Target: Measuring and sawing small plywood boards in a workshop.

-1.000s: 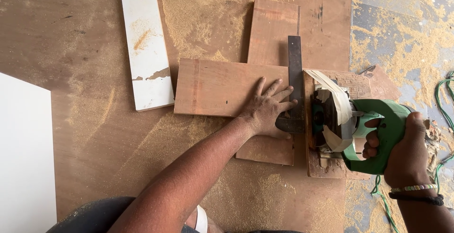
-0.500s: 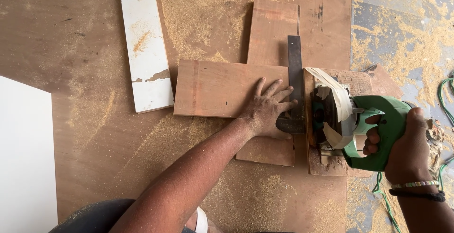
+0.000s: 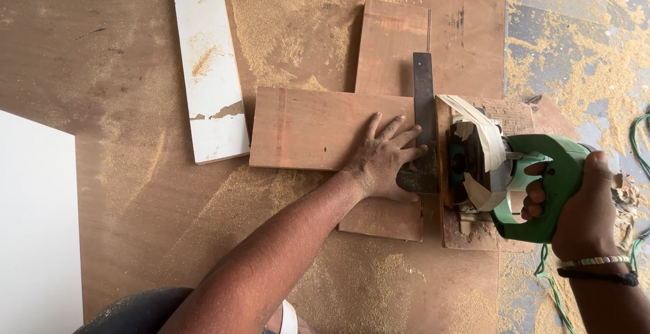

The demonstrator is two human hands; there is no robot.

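My left hand (image 3: 384, 161) lies flat, fingers spread, on a brown wooden board (image 3: 305, 127) and presses a dark metal square (image 3: 424, 124) against its right end. My right hand (image 3: 582, 205) grips the handle of a green circular saw (image 3: 521, 178). The saw has pale tape around its guard and sits just right of the metal square, on a narrow wooden piece (image 3: 474, 229). Under the board lies a second brown board (image 3: 389, 46) set lengthwise away from me.
A white painted plank (image 3: 206, 63) lies left of the boards. A white panel (image 3: 34, 225) is at the left edge. All rest on a large sawdust-covered plywood sheet (image 3: 101, 70). A green cord (image 3: 636, 144) trails at the right over the dusty floor.
The saw and my right hand have shifted slightly toward me along the metal square. My left hand has stayed in place on the board.
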